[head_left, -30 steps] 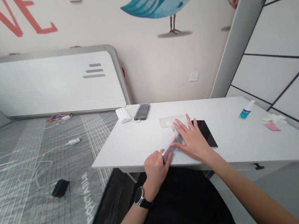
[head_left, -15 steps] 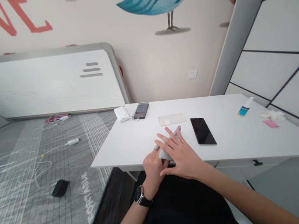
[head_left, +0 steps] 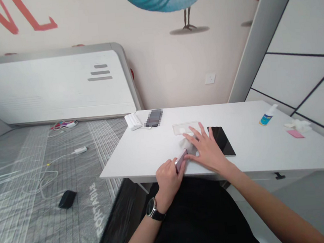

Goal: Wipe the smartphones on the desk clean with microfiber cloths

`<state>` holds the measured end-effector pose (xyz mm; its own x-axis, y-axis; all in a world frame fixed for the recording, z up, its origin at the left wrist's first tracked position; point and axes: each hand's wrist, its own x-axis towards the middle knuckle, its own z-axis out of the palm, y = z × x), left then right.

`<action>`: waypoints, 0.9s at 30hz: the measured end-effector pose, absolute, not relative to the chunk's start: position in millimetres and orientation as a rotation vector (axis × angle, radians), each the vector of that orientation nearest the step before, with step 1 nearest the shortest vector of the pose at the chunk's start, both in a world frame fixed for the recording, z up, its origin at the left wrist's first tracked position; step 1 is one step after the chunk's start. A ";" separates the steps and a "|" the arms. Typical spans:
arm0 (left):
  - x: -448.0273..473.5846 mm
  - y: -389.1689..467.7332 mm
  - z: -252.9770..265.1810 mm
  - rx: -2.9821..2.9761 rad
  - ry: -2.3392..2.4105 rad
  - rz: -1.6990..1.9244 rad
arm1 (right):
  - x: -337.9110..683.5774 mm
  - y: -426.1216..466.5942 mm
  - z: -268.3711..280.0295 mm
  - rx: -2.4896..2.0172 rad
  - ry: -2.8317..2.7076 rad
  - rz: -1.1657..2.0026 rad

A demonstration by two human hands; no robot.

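My left hand (head_left: 170,180), with a watch at its wrist, is wrapped round a pinkish phone (head_left: 180,161). The phone is tilted so that a narrow edge faces me, above the front edge of the white desk (head_left: 137,158). A crumpled light grey cloth (head_left: 186,145) is in my right hand (head_left: 207,151), partly covered by its spread fingers and beside the upper end of the phone. Behind that hand lies a clear phone case (head_left: 177,129). The right hand also overlaps a dark-screened tablet (head_left: 224,142) lying flat.
At the desk's back left are a white block-shaped thing (head_left: 133,121) and a pixelated dark item (head_left: 154,118). To the right stand a spray bottle (head_left: 268,115), a pink piece (head_left: 295,134) and crumpled white tissue (head_left: 300,125). A black pouch (head_left: 67,199) and white cables lie on the bed.
My right hand has moved right and slightly away with the cloth, off the phone's face. The phone has turned edge-on in my left hand. The view has shifted slightly.
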<state>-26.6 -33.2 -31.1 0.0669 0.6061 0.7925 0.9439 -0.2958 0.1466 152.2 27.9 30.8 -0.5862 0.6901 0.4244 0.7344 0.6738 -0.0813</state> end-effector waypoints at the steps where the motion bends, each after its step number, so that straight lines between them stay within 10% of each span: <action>1: -26.3 -33.4 -30.5 -1.944 -1.552 -1.104 | 153.2 28.8 30.5 -1.158 -2.434 -0.154; 27: -26.8 -33.1 -31.6 -1.978 -1.521 -1.123 | 145.2 17.7 29.6 -0.903 -2.563 -0.158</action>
